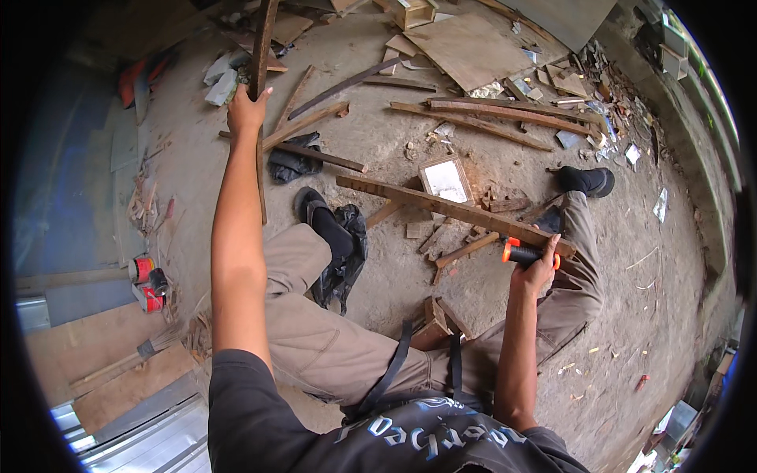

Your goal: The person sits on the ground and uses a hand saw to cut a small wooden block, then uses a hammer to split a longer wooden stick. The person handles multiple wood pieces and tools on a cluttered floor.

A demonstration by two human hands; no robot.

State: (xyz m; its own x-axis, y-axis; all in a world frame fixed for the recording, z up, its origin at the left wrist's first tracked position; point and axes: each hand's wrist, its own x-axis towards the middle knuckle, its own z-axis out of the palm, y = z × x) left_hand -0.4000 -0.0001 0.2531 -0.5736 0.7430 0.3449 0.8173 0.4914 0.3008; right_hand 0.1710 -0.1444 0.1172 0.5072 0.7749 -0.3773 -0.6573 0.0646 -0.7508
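My left hand (246, 108) is stretched far forward and grips a long thin wooden stick (261, 55) that stands up from the ground. My right hand (538, 268) is closed around a tool with an orange and black handle (522, 253), held against a long wooden batten (453, 210) that lies across my right knee. I sit on the dirt ground with both legs spread, in khaki trousers, black socks and sandals. A small hammer-like wooden piece (464, 252) lies just under the batten.
Wood scraps, slats and a plywood sheet (465, 49) litter the ground ahead. A small framed mirror (445, 180) lies behind the batten. Red cans (147, 282) stand at the left near boards and metal sheeting. A black bag (293, 164) lies beyond my left foot.
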